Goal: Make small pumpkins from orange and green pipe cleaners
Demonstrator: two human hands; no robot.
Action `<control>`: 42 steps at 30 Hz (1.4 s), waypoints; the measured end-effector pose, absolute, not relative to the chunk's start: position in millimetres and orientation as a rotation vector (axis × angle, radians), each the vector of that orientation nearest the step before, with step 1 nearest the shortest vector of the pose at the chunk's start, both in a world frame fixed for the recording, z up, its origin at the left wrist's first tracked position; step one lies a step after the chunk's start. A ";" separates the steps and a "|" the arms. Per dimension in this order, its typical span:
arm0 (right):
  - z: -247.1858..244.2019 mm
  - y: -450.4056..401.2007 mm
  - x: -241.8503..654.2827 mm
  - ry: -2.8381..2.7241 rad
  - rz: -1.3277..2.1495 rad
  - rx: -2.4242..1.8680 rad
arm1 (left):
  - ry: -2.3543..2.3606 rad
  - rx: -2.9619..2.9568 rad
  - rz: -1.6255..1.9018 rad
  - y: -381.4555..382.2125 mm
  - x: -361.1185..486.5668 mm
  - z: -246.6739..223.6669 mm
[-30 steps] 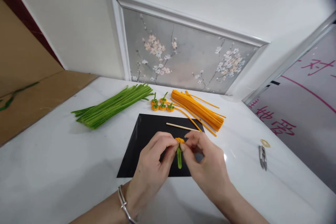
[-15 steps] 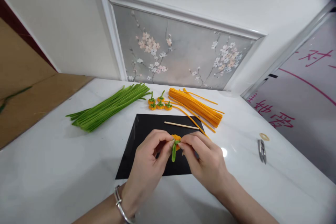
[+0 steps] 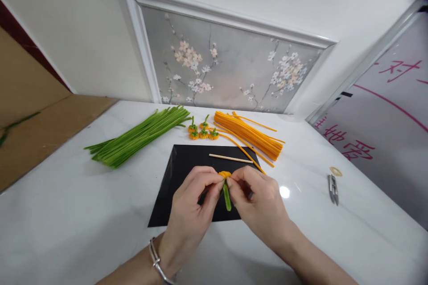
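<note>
The piece [image 3: 225, 174], an orange coil with a green strip [image 3: 228, 198] hanging from it toward six o'clock, is held up over the black mat [image 3: 187, 164], between the two hands. The left hand [image 3: 194, 200] pinches it from nine o'clock, thumb and forefinger clamped together on it; the right hand [image 3: 262, 200] pinches it from three o'clock in the same way. Both hands hide part of the mat. A pale stick [image 3: 230, 158] lies on the mat just past the piece, at twelve o'clock, its right end beside a loose orange strand [image 3: 239, 144] that crosses the mat's far right corner and runs down near the right hand. Beyond the mat, at eleven o'clock, five small pieces [image 3: 203, 135] of orange and green stand close together on the white table [image 3: 83, 213]. The orange bundle [image 3: 250, 137] lies at one o'clock, the green bundle [image 3: 140, 138] at ten. Well apart, at three o'clock, are metal snips [image 3: 333, 190], with a yellowish ring [image 3: 335, 171] at their far end. Cardboard [image 3: 43, 138] borders the table at ten o'clock, a framed floral panel [image 3: 227, 62] fills the wall at twelve, and a board [image 3: 394, 116] with red writing stands at two. A silver bracelet [image 3: 156, 259] circles the left wrist.
</note>
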State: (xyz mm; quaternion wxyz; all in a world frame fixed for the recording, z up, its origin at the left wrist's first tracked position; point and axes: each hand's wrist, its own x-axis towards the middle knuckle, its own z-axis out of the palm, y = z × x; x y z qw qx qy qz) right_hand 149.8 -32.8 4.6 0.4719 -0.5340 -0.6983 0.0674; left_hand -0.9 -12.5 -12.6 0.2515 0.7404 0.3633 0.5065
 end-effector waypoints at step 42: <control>7.6 -33.8 161.1 -1.821 0.265 -1.166 | 0.931 1.594 1.105 -4.3 2.0 -5.8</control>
